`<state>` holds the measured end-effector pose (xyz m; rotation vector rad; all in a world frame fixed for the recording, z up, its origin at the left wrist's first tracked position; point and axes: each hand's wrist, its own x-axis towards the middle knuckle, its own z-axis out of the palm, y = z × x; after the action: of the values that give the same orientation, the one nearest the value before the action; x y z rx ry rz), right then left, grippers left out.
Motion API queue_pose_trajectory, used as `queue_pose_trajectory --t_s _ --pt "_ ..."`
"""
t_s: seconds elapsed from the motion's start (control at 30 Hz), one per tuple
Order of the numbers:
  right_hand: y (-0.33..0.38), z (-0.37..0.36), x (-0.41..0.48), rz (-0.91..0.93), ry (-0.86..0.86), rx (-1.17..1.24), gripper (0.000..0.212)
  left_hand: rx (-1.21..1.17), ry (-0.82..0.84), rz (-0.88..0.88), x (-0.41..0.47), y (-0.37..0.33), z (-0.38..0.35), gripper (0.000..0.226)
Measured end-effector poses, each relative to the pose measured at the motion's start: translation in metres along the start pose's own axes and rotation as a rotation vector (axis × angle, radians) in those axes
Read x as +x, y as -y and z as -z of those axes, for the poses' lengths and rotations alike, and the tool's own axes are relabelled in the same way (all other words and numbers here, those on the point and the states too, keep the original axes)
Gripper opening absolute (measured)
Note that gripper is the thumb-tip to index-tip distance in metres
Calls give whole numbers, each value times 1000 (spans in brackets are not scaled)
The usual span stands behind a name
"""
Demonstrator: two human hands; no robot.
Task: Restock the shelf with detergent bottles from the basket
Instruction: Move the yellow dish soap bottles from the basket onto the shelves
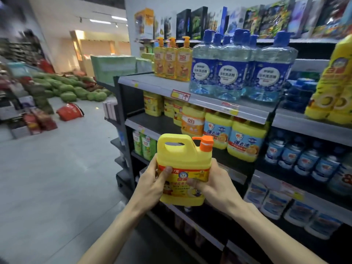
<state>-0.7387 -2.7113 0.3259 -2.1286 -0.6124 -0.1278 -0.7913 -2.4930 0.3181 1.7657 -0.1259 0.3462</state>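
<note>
A person's two hands hold a yellow detergent bottle (183, 164) in the lower centre of the frame; the left hand (152, 185) grips its left side with the thumb pressed on the label; the right hand (213, 183) wraps round its right side; both hands are closed on the bottle's lower half. The bottle stands upright, long axis vertical, its handle at the upper left and its orange cap (205, 143) at the upper right; it is in the air in front of the shelf (150, 121), not yet on it. A bare dark stretch of that shelf lies just above and to the left of the bottle, beside a row of yellow bottles (245, 141) to the right; the left hand seems nearer the gap, so the lift likely goes up, forward and slightly left. A red basket (69, 111) lies on the floor at the middle left.
</note>
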Motion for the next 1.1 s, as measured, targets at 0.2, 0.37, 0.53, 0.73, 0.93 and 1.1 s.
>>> queue_pose_trajectory --t_s 0.2,0.37,0.53,0.73,0.93,1.1 --pt "-35 -21 96 72 20 50 60 83 -53 19 79 32 19 52" --pt "-57 -35 166 142 22 49 66 102 -32 68 133 50 34 55" --pt "-71 -61 213 182 30 112 63 16 21 96 168 74 50 54" --pt "-74 -111 273 140 22 154 64 -24 -34 81 220 111 93 65" --pt "-73 -165 340 101 -105 161 72 -27 -1 35 289 170 151 76" --pt "-70 -207 381 39 -235 134 71 -59 76 12 345 205 194 69"
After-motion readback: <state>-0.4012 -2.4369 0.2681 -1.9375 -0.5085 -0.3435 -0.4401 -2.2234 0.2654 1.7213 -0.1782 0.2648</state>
